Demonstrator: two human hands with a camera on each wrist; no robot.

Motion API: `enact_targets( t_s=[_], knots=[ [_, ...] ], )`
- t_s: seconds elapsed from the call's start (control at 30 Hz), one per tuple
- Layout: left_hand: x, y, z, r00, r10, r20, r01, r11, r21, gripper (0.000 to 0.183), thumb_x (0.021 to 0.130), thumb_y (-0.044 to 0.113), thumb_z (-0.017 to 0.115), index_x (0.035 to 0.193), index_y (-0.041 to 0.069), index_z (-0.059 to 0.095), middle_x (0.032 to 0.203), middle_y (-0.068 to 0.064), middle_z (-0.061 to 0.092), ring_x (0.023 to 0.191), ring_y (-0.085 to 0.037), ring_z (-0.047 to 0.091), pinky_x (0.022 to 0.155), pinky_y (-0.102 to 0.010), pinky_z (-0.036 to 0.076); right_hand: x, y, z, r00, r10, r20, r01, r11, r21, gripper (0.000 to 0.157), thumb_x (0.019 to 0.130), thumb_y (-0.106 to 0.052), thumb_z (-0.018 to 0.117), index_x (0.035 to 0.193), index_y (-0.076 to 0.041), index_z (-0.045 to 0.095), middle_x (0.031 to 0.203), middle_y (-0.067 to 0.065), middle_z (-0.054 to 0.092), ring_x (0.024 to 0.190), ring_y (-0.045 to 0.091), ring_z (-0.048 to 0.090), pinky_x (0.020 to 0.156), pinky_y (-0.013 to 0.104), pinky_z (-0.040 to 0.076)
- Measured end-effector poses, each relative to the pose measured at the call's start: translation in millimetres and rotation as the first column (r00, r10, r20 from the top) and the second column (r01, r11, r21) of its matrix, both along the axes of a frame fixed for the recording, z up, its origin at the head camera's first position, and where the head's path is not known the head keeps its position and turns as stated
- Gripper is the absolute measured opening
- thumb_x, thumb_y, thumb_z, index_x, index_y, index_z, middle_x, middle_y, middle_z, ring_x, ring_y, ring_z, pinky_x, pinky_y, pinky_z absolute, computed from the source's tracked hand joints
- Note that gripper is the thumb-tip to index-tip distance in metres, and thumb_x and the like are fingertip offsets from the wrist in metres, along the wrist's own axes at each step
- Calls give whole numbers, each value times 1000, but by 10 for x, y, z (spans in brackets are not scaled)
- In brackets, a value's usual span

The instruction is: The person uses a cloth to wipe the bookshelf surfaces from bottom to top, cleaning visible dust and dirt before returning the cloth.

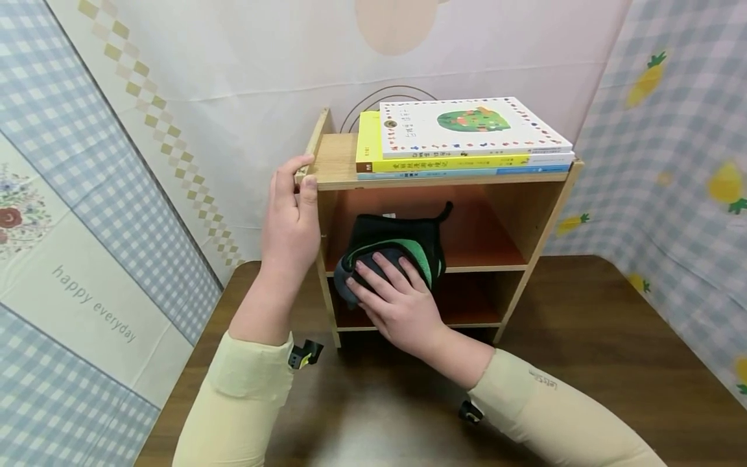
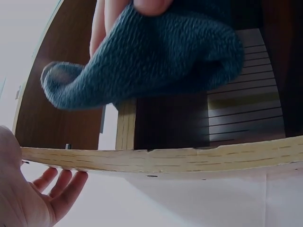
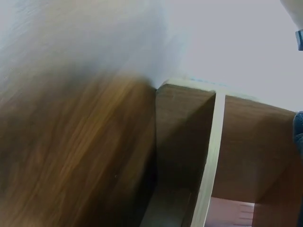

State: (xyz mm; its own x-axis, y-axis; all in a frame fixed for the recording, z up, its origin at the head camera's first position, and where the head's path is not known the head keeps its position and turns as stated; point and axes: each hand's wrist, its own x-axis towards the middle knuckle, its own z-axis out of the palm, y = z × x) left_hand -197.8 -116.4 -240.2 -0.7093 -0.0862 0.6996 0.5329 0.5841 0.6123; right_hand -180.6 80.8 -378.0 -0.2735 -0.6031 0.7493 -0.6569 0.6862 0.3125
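Note:
A small wooden shelf stands on a brown table. My left hand grips its upper left corner, fingers over the raised side board and thumb at the top board's edge. In the left wrist view, the left hand's fingers curl behind the side panel. My right hand holds a folded dark grey-blue cloth at the front of the shelf's middle opening. Black fabric and a green band show above its fingers, with a loop sticking up. Close up, the cloth looks fuzzy and teal, with fingertips on both sides.
Three books, white, yellow and blue, lie stacked on the shelf's top. The table spreads out around the shelf. Patterned curtains hang behind and at both sides.

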Motion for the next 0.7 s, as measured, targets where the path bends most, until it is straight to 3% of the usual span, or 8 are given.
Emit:
enact_targets(
  t_s=[0.33, 0.5, 0.7],
  knots=[
    [8, -4, 4, 999, -36, -10, 36, 999, 13, 41, 107, 43, 38, 141, 24, 46, 145, -8, 42, 111, -24, 48, 90, -45, 42, 29, -144, 62, 999, -6, 38, 5, 1000, 24, 41, 107, -36, 38, 143, -26, 56, 153, 1, 44, 146, 26, 29, 116, 51, 22],
    [10, -2, 13, 1000, -30, -6, 30, 1000, 4, 41, 106, 43, 38, 141, 23, 45, 145, -8, 42, 118, -24, 48, 96, -47, 42, 56, -216, 114, 998, -22, 63, 19, 999, 50, 41, 104, -36, 44, 143, -26, 55, 153, 0, 44, 146, 26, 29, 117, 50, 20],
    [16, -13, 21, 999, -41, 24, 41, 999, 4, 43, 106, 45, 37, 142, 23, 44, 145, -8, 40, 115, -25, 48, 94, -46, 43, 85, -279, 186, 995, -51, 86, 43, 994, 96, 42, 102, -36, 49, 143, -27, 55, 152, 0, 45, 145, 26, 31, 116, 50, 21]
  ],
)
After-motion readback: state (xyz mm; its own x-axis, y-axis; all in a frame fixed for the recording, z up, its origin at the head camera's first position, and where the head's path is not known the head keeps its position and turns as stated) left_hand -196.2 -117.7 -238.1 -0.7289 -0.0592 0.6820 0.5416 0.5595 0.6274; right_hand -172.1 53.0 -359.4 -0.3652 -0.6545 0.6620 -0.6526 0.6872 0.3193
